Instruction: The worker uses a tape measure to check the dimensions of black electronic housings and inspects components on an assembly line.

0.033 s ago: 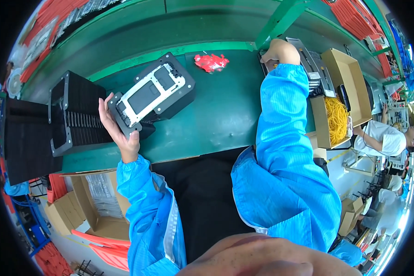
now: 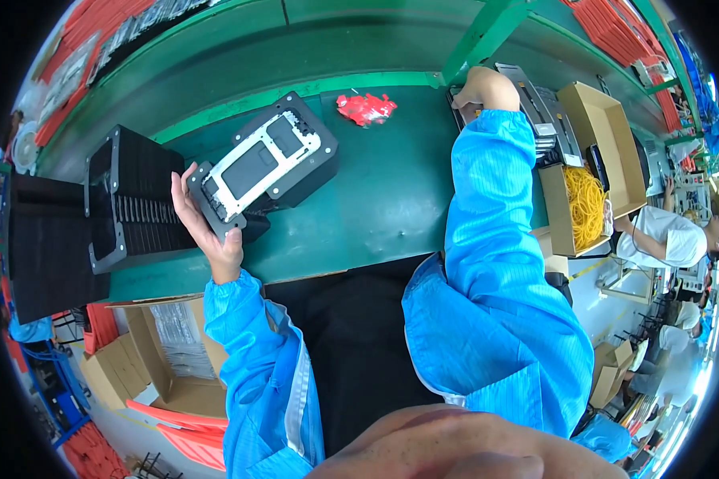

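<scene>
My left hand (image 2: 214,231) is closed round the near left end of a black tray (image 2: 276,192), thumb on one side and fingers on the other. A white metal frame (image 2: 246,199) with rectangular openings lies on that tray, tilted over a block of similar black trays. Farther right, my right hand (image 2: 491,89) is bent down over a dark flat tray (image 2: 462,112) at the back of the bench. Its fingers curl downward and are mostly hidden, so what they grip does not show.
Tall stacks of black trays (image 2: 144,188) stand at the left. A crumpled red bundle (image 2: 365,109) lies at the back of the green bench (image 2: 383,203). Yellow cords (image 2: 585,209) fill a cardboard box (image 2: 559,211) at the right. An open carton (image 2: 196,393) sits below left; a person (image 2: 663,235) works far right.
</scene>
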Demonstrator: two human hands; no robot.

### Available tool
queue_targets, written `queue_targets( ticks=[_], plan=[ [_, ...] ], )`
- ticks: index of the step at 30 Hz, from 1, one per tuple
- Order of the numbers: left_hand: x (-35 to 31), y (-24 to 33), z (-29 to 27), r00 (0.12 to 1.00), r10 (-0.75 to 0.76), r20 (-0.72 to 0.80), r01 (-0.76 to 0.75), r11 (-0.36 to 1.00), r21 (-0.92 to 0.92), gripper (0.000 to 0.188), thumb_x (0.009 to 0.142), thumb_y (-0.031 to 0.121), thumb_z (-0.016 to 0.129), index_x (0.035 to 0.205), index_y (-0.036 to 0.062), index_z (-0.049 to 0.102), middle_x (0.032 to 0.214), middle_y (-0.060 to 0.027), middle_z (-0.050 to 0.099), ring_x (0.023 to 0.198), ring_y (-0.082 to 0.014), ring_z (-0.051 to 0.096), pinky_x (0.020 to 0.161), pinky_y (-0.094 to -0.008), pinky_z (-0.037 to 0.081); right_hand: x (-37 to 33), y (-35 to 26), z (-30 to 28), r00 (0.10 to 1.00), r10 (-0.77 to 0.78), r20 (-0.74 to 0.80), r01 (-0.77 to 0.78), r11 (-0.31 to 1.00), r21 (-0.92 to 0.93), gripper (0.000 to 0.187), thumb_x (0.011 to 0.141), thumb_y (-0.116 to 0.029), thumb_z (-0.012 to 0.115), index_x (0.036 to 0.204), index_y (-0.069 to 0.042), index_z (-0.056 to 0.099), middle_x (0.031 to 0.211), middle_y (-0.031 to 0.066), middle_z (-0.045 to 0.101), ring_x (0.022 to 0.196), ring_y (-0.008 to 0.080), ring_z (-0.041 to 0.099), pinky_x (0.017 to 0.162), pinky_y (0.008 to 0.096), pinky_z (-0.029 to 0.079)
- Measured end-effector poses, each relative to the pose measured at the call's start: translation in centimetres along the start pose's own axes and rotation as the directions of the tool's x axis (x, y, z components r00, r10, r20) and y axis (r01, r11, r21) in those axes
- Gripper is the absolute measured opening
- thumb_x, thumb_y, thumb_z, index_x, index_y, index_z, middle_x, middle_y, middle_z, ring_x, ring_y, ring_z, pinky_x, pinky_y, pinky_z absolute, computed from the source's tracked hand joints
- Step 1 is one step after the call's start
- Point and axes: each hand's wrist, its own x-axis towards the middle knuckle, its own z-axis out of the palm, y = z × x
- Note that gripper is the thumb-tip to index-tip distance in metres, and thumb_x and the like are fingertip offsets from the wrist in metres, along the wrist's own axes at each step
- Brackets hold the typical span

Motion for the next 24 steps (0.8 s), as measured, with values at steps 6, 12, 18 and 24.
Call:
queue_targets(
  ticks=[6, 12, 18, 24],
  plan=[
    [0.0, 0.1, 0.0, 1.000, -0.004, 0.003, 0.004, 1.000, 0.005, 0.130, 0.078, 0.084, 0.068, 0.165, 0.0017, 0.017, 0.156, -0.0241, 0.039, 0.141, -0.0355, 0.044, 0.120, -0.0465, 0.032, -0.3, -0.5, -0.1, 0.998, 0.054, -0.031, -0.052, 0.997, 0.062, 0.042, 0.072, -0.023, 0.091, 0.100, 0.005, 0.077, 0.098, 0.0188, 0.078, 0.086, 0.0325, 0.077, 0.075, 0.0453, 0.059],
    [0.1, 0.1, 0.0, 1.000, -0.012, -0.002, 0.012, 1.000, 0.010, 0.131, 0.077, 0.085, 0.068, 0.165, 0.0028, 0.017, 0.156, -0.0239, 0.039, 0.141, -0.0363, 0.045, 0.120, -0.0470, 0.033, -1.0, -0.2, -0.9, 0.981, 0.078, -0.180, -0.077, 0.997, 0.014, 0.040, 0.077, -0.023, 0.090, 0.103, 0.004, 0.077, 0.100, 0.0187, 0.077, 0.090, 0.0329, 0.076, 0.077, 0.0434, 0.058],
    [0.4, 2.1, 0.2, 0.986, 0.130, -0.108, -0.121, 0.989, 0.085, 0.129, 0.077, 0.083, 0.069, 0.163, 0.0017, 0.019, 0.156, -0.0248, 0.039, 0.142, -0.0391, 0.046, 0.121, -0.0500, 0.033, -8.8, 0.2, -3.1, 0.732, -0.581, -0.356, 0.660, 0.734, 0.159, 0.022, 0.092, -0.013, 0.078, 0.106, 0.002, 0.073, 0.095, 0.0115, 0.075, 0.088, 0.0206, 0.071, 0.082, 0.0335, 0.056],
    [-1.6, 9.4, 3.3, 0.977, 0.202, 0.075, -0.188, 0.969, -0.159, 0.106, 0.087, 0.063, 0.074, 0.157, -0.0033, 0.030, 0.153, -0.0260, 0.043, 0.141, -0.0430, 0.047, 0.116, -0.0543, 0.042, -14.8, -6.8, -1.7, 0.202, -0.922, -0.331, 0.885, 0.026, 0.465, 0.022, 0.097, -0.013, 0.075, 0.112, 0.002, 0.071, 0.101, 0.0060, 0.074, 0.093, 0.0108, 0.067, 0.082, 0.0260, 0.055]
  ],
)
